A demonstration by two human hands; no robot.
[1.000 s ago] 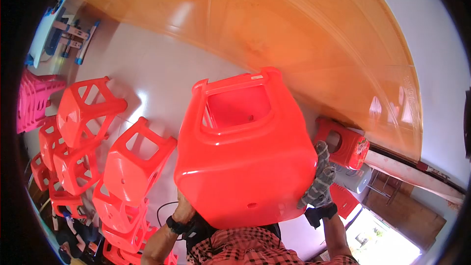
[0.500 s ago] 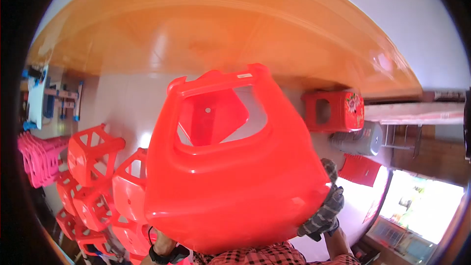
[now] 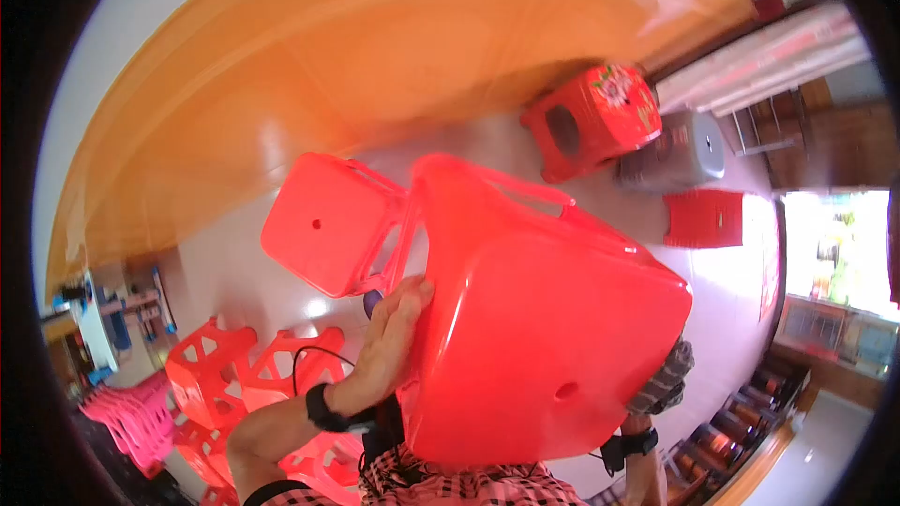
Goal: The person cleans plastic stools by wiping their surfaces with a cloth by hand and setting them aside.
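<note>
A large red plastic stool (image 3: 553, 328) is held tilted in front of my body, with its holed seat turned toward me. My left hand (image 3: 398, 323) is bare and grips the stool's left side, its fingers pressed along the edge. At the stool's lower right, my right hand (image 3: 641, 423) is mostly hidden by a dark grey checked cloth (image 3: 669, 380), which bunches against the stool's side. Just beyond the left hand, another red stool (image 3: 323, 223) stands on the floor.
More red stools (image 3: 208, 370) crowd the lower left, beside stacked pink stools (image 3: 131, 420). Against the orange panel (image 3: 375, 56) stand a flowered red stool (image 3: 600, 117) and a grey stool (image 3: 675, 152). A rack of dark items (image 3: 727, 436) lies lower right.
The held stool has tipped and turned, moving right and bringing its seat toward me. My left hand now shows on its side. The view has rotated, exposing the floor stool.
</note>
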